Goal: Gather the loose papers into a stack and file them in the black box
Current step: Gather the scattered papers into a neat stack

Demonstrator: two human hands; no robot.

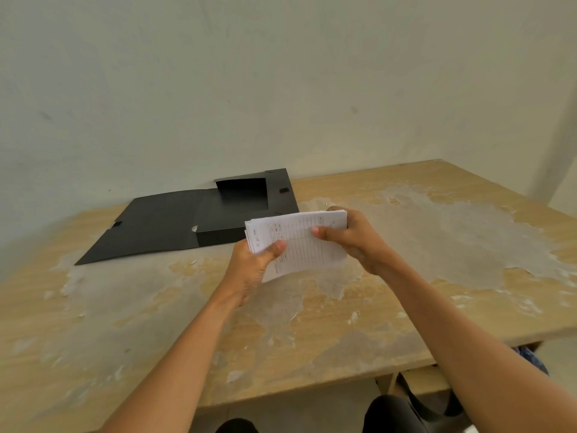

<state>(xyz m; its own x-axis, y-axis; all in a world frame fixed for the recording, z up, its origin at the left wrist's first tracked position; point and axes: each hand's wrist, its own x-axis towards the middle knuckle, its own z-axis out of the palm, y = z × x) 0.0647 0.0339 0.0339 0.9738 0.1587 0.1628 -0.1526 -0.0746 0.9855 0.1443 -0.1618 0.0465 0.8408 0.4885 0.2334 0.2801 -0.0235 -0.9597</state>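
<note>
A stack of white printed papers is held above the table, slightly fanned at its left edge. My left hand grips its lower left corner, thumb on top. My right hand grips its right side, thumb pressed on the top sheet. Just behind the stack lies the black box, open, with its lid folded flat to the left. The stack hides the box's front right corner. No other loose paper is visible on the table.
The worn wooden table has grey peeled patches and runs to a pale wall behind. Its right edge slants toward me. Below the front edge I see dark clothing and a blue patterned item.
</note>
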